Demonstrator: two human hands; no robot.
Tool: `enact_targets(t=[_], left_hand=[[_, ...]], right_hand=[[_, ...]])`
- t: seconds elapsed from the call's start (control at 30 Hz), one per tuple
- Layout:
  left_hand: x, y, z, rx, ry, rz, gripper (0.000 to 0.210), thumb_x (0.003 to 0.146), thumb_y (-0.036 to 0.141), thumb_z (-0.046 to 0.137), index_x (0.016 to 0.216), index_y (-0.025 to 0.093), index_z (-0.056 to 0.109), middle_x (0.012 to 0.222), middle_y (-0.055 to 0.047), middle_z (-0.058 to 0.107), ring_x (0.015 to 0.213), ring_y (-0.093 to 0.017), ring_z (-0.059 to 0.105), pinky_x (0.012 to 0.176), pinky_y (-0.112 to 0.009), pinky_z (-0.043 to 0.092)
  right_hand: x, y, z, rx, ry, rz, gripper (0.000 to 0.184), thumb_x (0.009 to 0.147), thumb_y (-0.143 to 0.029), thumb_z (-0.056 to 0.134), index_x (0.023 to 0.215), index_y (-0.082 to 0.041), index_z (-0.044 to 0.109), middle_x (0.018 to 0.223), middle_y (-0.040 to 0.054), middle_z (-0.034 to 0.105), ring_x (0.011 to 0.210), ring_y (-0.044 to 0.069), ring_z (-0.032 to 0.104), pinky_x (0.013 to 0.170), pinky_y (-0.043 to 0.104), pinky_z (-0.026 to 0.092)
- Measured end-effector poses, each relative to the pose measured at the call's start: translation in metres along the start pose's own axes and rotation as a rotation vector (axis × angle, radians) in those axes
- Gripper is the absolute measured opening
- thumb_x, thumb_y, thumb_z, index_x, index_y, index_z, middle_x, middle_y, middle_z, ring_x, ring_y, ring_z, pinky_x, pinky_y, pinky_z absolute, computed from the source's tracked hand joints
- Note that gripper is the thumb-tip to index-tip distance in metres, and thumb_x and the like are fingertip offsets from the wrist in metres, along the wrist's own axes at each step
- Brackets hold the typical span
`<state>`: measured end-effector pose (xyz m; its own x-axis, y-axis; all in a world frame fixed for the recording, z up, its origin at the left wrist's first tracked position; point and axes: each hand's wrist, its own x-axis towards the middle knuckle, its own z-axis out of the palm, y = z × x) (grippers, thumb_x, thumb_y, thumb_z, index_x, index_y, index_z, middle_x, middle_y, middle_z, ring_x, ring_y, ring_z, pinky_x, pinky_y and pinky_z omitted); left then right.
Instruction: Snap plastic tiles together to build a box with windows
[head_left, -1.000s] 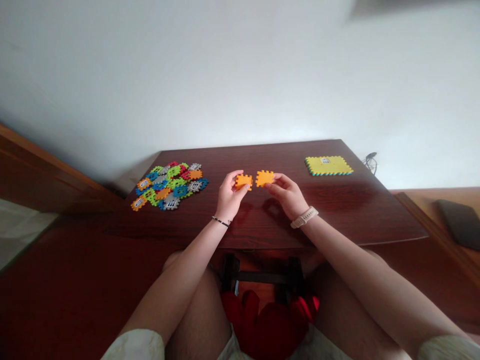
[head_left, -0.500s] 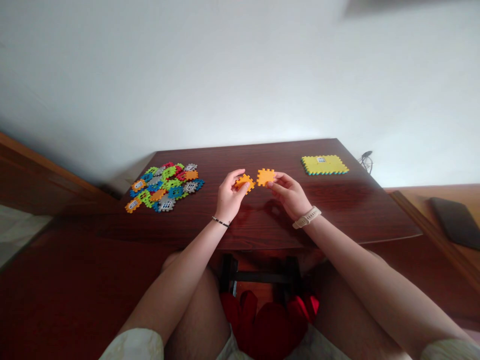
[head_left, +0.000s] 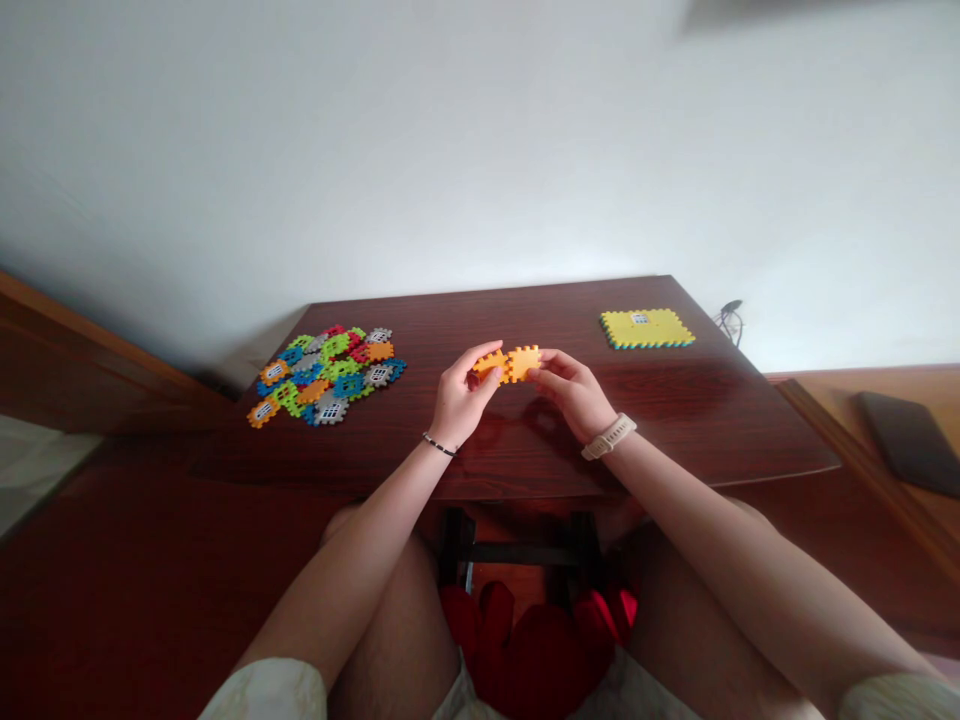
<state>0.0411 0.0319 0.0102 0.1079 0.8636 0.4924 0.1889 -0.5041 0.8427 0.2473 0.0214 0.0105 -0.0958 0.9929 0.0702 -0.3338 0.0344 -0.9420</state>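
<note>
1. Two orange tiles, one (head_left: 489, 364) and the other (head_left: 523, 362), meet edge to edge above the middle of the table (head_left: 675, 420).
2. The left hand (head_left: 457, 400) pinches the left tile between thumb and fingers.
3. The right hand (head_left: 574, 393) grips the right tile at its fingertips.
4. A heap of mixed tiles (head_left: 324, 373) lies at the table's far left, well apart.
5. A yellow panel (head_left: 646, 329) lies flat at far right.
</note>
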Motion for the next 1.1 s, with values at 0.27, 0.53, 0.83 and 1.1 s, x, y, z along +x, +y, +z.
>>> enact_targets(t=[0.27, 0.53, 0.83, 1.1], left_hand=[[-0.0003, 0.0053, 0.0004, -0.239, -0.169, -0.093, 0.067, 0.093, 0.037, 0.085, 0.155, 0.024, 0.062, 0.159, -0.015, 0.064, 0.14, -0.033, 0.068, 0.115, -0.046, 0.058], [-0.0001, 0.0073, -0.0022, -0.241, -0.166, -0.081, 0.063, 0.094, 0.033, 0.084, 0.152, 0.023, 0.063, 0.159, -0.015, 0.064, 0.14, -0.032, 0.068, 0.113, -0.044, 0.061], [0.0002, 0.0073, -0.0049, -0.231, -0.153, -0.077, 0.059, 0.095, 0.035, 0.083, 0.149, 0.022, 0.064, 0.157, -0.015, 0.066, 0.141, -0.032, 0.068, 0.114, -0.045, 0.061], [-0.0005, 0.007, -0.0083, -0.205, -0.144, -0.083, 0.056, 0.094, 0.034, 0.082, 0.147, 0.022, 0.067, 0.156, -0.014, 0.067, 0.139, -0.031, 0.069, 0.111, -0.043, 0.062]], right_hand=[[0.0006, 0.0005, 0.0026, 0.02, 0.04, 0.026, 0.037, 0.074, -0.041, 0.097, 0.1, -0.025, 0.076, 0.105, 0.0003, 0.078, 0.09, 0.018, 0.065, 0.075, 0.03, 0.047], [0.0031, 0.0024, 0.0021, 0.084, 0.085, 0.046, 0.039, 0.07, -0.04, 0.098, 0.102, -0.027, 0.079, 0.107, 0.0002, 0.079, 0.094, 0.018, 0.068, 0.075, 0.029, 0.049], [0.0058, 0.0048, 0.0035, 0.106, 0.084, 0.012, 0.04, 0.07, -0.041, 0.099, 0.102, -0.028, 0.08, 0.109, 0.0007, 0.079, 0.1, 0.019, 0.07, 0.086, 0.031, 0.057], [0.0066, 0.0062, 0.0061, 0.137, 0.086, -0.024, 0.041, 0.069, -0.043, 0.1, 0.101, -0.028, 0.08, 0.111, 0.0014, 0.079, 0.103, 0.02, 0.071, 0.092, 0.033, 0.06]])
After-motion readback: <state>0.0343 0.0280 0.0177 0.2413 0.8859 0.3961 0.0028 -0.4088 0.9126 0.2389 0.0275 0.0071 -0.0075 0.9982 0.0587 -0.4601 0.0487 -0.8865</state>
